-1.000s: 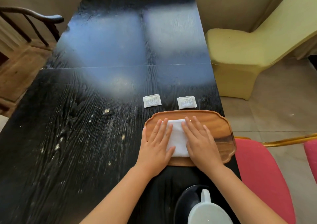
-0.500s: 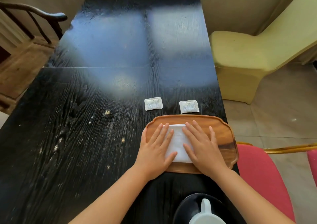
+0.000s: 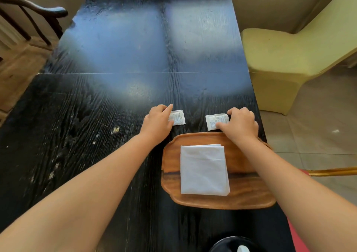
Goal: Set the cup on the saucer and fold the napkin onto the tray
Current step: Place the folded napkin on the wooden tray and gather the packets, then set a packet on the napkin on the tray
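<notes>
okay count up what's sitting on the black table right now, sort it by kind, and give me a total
Small white packets: 2, the left packet under the left hand, the right packet under the right hand
Wooden tray: 1
Folded white napkin on the tray: 1
Dark saucer, cut off at the bottom edge: 1
White cup on the saucer, mostly out of view: 1
Total: 6
</notes>
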### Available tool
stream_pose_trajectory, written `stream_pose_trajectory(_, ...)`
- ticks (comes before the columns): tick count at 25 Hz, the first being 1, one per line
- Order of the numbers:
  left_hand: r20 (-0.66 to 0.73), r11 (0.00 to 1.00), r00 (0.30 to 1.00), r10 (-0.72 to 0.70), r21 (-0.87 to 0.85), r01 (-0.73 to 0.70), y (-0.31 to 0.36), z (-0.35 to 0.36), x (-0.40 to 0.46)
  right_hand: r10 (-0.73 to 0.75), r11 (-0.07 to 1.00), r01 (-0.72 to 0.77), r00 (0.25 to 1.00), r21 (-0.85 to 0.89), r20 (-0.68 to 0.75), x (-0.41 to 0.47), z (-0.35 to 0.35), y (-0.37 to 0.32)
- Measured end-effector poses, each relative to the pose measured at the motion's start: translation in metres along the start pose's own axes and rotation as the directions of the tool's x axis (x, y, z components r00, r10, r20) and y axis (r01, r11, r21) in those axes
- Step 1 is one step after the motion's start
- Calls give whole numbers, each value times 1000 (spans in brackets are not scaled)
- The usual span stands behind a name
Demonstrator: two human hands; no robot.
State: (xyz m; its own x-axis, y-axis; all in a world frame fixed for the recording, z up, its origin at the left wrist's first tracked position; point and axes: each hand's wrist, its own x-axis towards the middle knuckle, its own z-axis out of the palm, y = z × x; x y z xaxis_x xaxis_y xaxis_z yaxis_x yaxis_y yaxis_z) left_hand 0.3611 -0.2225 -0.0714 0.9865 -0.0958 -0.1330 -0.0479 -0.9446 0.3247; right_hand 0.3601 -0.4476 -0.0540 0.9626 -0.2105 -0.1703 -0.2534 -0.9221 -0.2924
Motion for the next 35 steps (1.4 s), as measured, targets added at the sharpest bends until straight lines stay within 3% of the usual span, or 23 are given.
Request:
stream_pose_trajectory(4,-106,996,992,-75,-61,69,2,-1,7,52,982,-55,998,178,22,2,6,-2)
stream_pose_trajectory(7,-190,989,975,-111,-120,89,2,-11,2,53,904,-63,998,424,36,-3,5,0)
stream_pose_trajectory(10,-205,904,950,-234,-406,135,6,-21,-13,90,802,-40,995,596,-53,-14,-3,-1)
stream_pose_trajectory(13,-201,741,950,-238,-671,44,18,-34,-35,34,707,165,963,688,-266,-32,-23,-11)
stream_pose_trajectory(15,-166,573,958,-235,-819,-1,30,-40,-52,-83,654,381,895,654,-439,-50,-38,-22)
stream_pose_trajectory(17,-78,331,962,-263,-944,14,44,-47,-70,-259,631,601,760,491,-597,-69,-48,-31)
stream_pose_trajectory(18,-31,216,964,-263,-976,27,51,-50,-78,-347,619,679,687,395,-638,-78,-49,-34)
stream_pose_trajectory(20,-7,97,970,-243,-995,17,60,-52,-93,-472,599,762,582,243,-662,-92,-46,-37)
stream_pose_trajectory(23,-52,78,973,-226,-996,-35,67,-53,-107,-579,543,824,506,162,-639,-106,-40,-39)
stream_pose_trajectory(26,-114,227,967,-228,-972,-61,65,-55,-119,-659,498,850,499,171,-563,-124,-38,-35)
stream_pose_trajectory(27,-140,270,967,-211,-960,-80,63,-56,-124,-639,514,826,548,231,-539,-130,-40,-33)
stream_pose_trajectory(29,-190,329,969,-159,-936,-129,58,-58,-136,-470,561,654,756,507,-455,-137,-48,-32)
stream_pose_trajectory(31,-233,380,967,-101,-908,-179,53,-58,-147,-302,519,301,940,800,-158,-137,-61,-35)
stream_pose_trajectory(32,-249,398,966,-76,-895,-200,52,-58,-151,-299,449,104,954,888,39,-135,-66,-36)
stream_pose_trajectory(33,-260,407,964,-52,-887,-217,51,-57,-155,-332,383,-67,921,921,205,-134,-70,-35)
stream_pose_trajectory(35,-258,401,966,-16,-887,-230,51,-57,-162,-399,344,-195,855,918,331,-136,-73,-36)
